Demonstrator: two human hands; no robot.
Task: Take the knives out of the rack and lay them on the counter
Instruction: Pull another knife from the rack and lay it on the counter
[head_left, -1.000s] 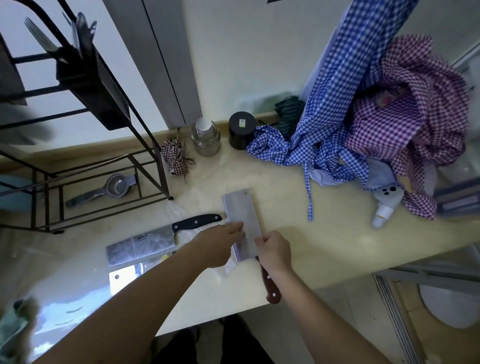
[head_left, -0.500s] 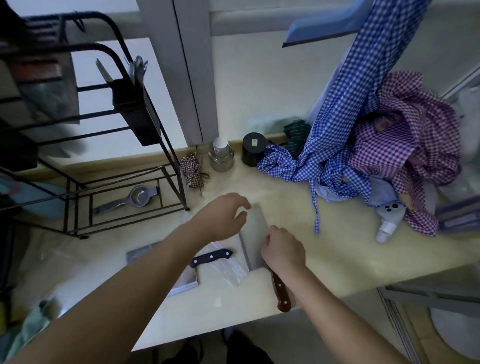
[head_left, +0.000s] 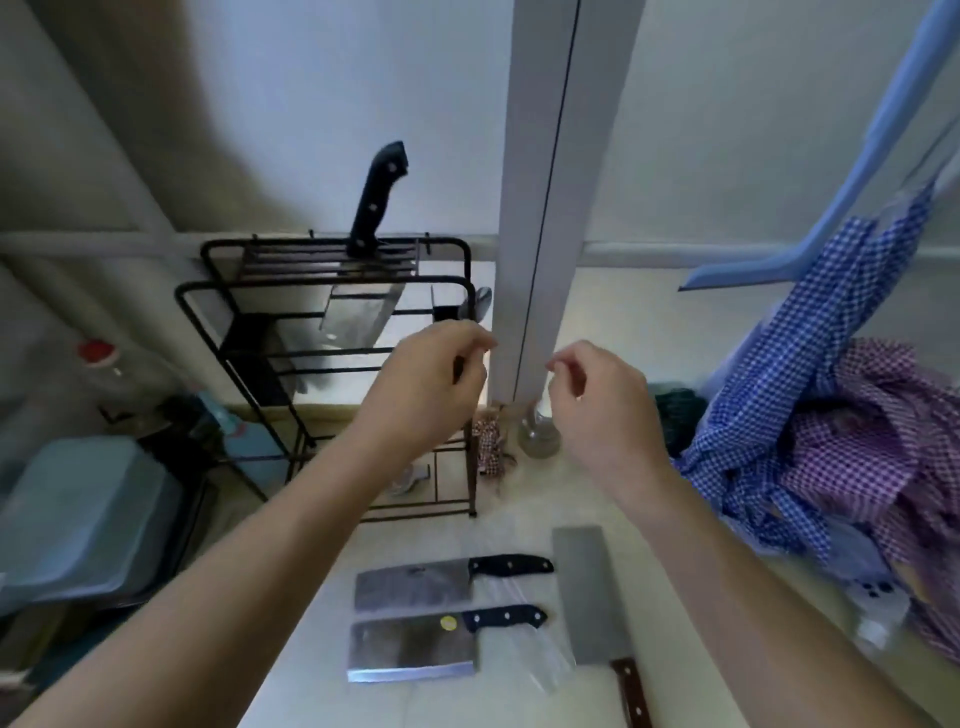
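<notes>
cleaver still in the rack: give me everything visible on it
The cleaver stands blade-down in the slotted top of the black wire rack. Its black handle, with pale rivets, sticks up, leaning right. The broad, dull grey metal blade hangs behind the rack's bars, partly hidden. Only the rack touches it; both hands are lower and clear of it.

Black wire rack (head_left: 332, 364) upper left, one black-handled cleaver (head_left: 363, 291) upright in it; three cleavers flat on worktop (head_left: 519, 499), lower centre.

Brown-handled knife (head_left: 597, 603) cut off at bottom edge. Glass jar (head_left: 539, 434) half hidden behind right hand (head_left: 597, 400). Left of rack (head_left: 291, 332), all blurry, maybe bins.
</notes>
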